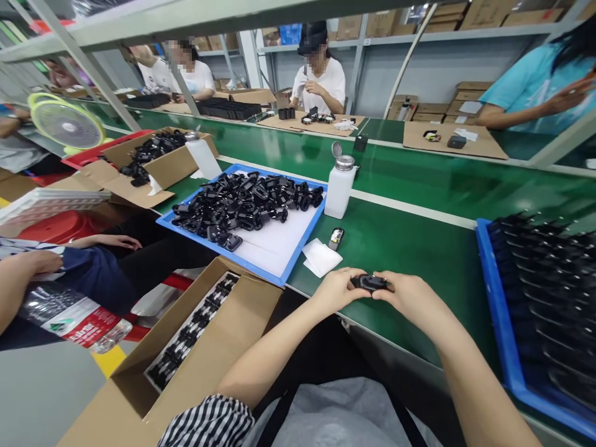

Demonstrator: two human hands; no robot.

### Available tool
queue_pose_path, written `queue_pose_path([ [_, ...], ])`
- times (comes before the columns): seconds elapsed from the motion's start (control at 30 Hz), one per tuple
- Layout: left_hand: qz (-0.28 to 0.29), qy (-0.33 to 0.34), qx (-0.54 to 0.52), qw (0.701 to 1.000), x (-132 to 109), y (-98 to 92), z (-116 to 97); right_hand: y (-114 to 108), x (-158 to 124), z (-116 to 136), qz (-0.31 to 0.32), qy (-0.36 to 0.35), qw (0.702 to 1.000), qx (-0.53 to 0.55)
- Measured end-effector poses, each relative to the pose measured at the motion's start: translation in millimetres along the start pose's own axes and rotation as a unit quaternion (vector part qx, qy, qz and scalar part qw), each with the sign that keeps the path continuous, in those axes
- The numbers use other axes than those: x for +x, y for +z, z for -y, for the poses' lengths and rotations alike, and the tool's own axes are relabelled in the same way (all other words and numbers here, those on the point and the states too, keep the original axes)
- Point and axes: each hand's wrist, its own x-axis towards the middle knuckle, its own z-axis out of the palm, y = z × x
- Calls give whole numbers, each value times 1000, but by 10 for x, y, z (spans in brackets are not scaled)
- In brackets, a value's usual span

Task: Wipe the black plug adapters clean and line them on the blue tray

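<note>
A small black plastic part (372, 283) is held between my two hands, just above the near edge of the green bench. My left hand (336, 290) grips its left end, with thumb and fingers closed on it. On the right end, my right hand (408, 297) pinches it the same way. The part's exact kind cannot be made out. Just beyond my left hand lie a folded white cloth (321, 257) and a small black piece with a pale inside (336, 238). A white dispenser bottle (339, 189) with a raised metal lid stands behind them.
Left of my hands, a blue tray (279, 278) carries a heap of black parts. Another blue tray (488, 298) with rows of black pieces sits at right. An open carton (251, 310) stands below the bench edge at left. Other people work across the bench; one sits at left.
</note>
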Motion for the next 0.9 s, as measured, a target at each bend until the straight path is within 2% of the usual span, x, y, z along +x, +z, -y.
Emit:
queue_pose_path([
  [0.2,-12,22,0,1000,-21,32,1,-23,-29,44,11,9,999,-39],
  [0.33,-17,22,43,999,-28,6,-41,-65,3,41,25,17,999,-35],
  [0.43,53,7,112,992,42,-145,-160,-104,40,41,43,14,998,-47],
  [0.5,126,4,188,974,119,-270,-289,-127,57,48,55,11,996,-64],
  [0.57,175,-11,265,948,198,-358,-446,-149,68,64,60,9,995,-76],
  [0.63,194,-43,319,927,263,-380,-606,-170,81,85,67,12,994,-81],
  [0.77,204,-84,349,911,329,-317,-826,-194,123,133,87,7,995,-49],
  [0.9,208,-81,346,911,322,-331,-806,-229,131,145,102,-3,994,-30],
])
